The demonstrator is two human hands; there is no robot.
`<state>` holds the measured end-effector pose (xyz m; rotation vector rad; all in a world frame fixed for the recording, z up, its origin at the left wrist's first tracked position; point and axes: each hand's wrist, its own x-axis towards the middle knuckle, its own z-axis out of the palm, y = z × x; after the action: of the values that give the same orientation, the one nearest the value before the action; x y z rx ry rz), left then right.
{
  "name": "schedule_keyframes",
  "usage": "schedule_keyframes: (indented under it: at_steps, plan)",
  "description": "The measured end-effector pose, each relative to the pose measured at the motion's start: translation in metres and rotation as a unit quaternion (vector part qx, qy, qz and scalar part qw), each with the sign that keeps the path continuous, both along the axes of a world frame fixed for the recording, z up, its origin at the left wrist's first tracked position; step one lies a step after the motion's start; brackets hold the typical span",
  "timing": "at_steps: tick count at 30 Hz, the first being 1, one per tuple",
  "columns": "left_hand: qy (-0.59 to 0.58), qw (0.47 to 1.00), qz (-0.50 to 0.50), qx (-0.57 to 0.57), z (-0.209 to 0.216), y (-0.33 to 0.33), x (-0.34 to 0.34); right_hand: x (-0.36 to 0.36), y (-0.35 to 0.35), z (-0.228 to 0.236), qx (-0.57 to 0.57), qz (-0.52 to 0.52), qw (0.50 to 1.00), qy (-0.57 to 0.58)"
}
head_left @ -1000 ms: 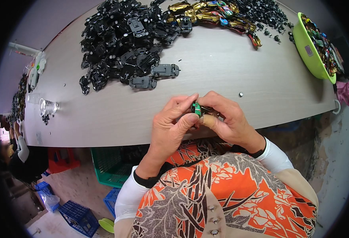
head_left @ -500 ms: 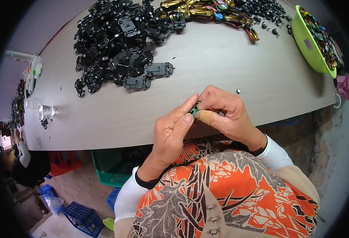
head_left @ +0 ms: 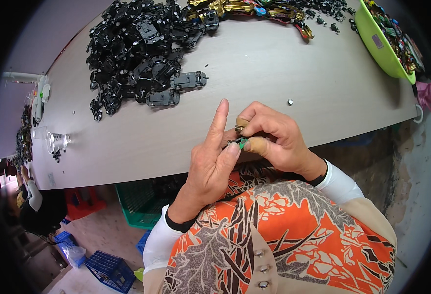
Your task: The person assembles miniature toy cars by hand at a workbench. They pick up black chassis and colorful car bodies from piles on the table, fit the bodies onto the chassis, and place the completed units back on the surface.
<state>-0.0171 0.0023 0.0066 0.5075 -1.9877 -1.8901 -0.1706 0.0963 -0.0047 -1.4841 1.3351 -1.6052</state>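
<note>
Close to my body, above the near table edge, my left hand (head_left: 208, 164) pinches a small black and green toy car (head_left: 242, 143) between thumb and fingers, with its index finger stretched up and away. My right hand (head_left: 281, 137) grips the same toy car from the other side, its thumb and index finger wrapped in tan tape. A small shiny piece (head_left: 239, 128) shows at the right index fingertip; its kind I cannot make out. My fingers cover most of the toy car.
A big heap of black toy car chassis (head_left: 127, 59) lies at the back left, two grey-black chassis (head_left: 162, 98) at its near edge. Gold toy car bodies (head_left: 237, 8) lie farther back. A green basin (head_left: 379, 46) stands right, a clear cup (head_left: 57, 142) left. Another person (head_left: 41, 208) sits far left.
My left index finger has lifted off the toy car and now points up. A shiny piece now shows at my right index fingertip. The whole view has shifted slightly.
</note>
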Motion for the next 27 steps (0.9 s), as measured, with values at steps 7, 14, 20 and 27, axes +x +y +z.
schedule_keyframes:
  at_steps: [7,14,20,27]
  plan:
    - [0.033,0.982,-0.013,0.184,-0.003,0.008,0.001,0.004,0.003,0.000,-0.033,-0.017,0.998,-0.059]
    - [-0.012,0.859,-0.139,0.492,-0.015,-0.015,0.001,0.005,0.009,0.005,-0.002,0.038,0.991,-0.131]
    - [-0.032,0.901,-0.062,0.427,-0.015,-0.017,0.004,-0.008,0.015,0.003,0.068,0.017,0.991,-0.115]
    - [-0.097,0.935,-0.003,0.340,-0.001,-0.014,-0.001,-0.011,0.016,0.003,0.133,0.110,0.966,-0.192]
